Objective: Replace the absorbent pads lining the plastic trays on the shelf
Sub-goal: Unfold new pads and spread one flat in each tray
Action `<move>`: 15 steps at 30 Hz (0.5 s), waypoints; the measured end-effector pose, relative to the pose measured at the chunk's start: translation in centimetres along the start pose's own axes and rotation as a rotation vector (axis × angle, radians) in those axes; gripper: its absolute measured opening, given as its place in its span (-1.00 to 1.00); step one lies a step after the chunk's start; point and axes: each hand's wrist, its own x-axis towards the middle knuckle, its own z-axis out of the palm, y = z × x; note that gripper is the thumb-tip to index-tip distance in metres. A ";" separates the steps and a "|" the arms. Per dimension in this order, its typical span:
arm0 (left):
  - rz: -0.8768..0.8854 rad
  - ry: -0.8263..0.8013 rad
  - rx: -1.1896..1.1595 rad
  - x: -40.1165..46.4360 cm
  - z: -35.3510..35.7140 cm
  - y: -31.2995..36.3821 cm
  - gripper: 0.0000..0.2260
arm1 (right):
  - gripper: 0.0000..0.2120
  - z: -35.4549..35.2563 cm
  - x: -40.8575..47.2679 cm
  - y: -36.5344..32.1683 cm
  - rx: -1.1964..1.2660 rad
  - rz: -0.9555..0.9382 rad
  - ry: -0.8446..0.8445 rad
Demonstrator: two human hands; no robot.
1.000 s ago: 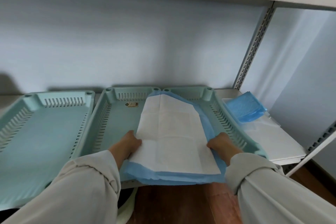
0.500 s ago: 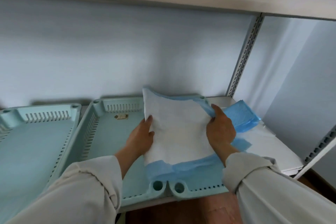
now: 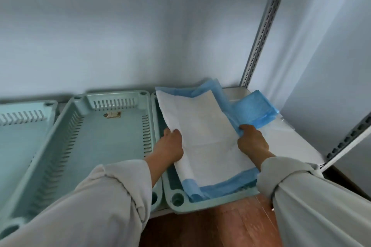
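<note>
Closest to us, 2 pale sleeves reach in over the wood floor [image 3: 230, 224]. The left hand [image 3: 169, 147] grips the left edge of the pad [image 3: 208, 136], fingers curled on it, & the right hand [image 3: 252, 142] pinches the blue right edge. The pad is white w/ a blue border & sits in the right tray [image 3: 178, 199], not flat yet: its near end is bunched at the tray's front wall & the far end rides up over the back. Its long side runs front to back, same way as the tray, but tilted a bit, far end leaning left. What could go wrong, I think: if both hands let go now, the folds stay & the pad won't cover the bottom; a hard tug could rip the thin blue edge. Next to it the middle tray [image 3: 112, 132] is bare, & the left tray [image 3: 22, 126] too. Farther back on the shelf [image 3: 285, 142] lies a blue folded pile [image 3: 255, 113], prob more pads. Behind is the pale wall [image 3: 120, 36].
</note>
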 end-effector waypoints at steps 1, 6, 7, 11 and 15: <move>-0.002 -0.016 0.060 0.1 0.1 0.2 -0.63 | -0.55 0.2 -0.1 0.3 -0.017 0.001 -0.023; 0.001 -0.106 0.270 0.2 0.4 0.8 -0.66 | -0.61 0.2 -0.1 0.4 -0.120 -0.019 -0.066; -0.007 -0.126 0.292 0.3 0.3 0.9 -0.66 | -0.62 0.1 -0.1 0.5 -0.142 -0.022 -0.067; -0.022 -0.164 0.417 -0.2 1.0 1.6 -0.55 | -0.62 -0.1 -0.5 1.3 -0.230 -0.077 -0.061; 0.207 -0.060 0.563 -1.2 2.0 2.2 -0.40 | -0.59 0.2 -0.7 1.6 -0.209 -0.123 -0.089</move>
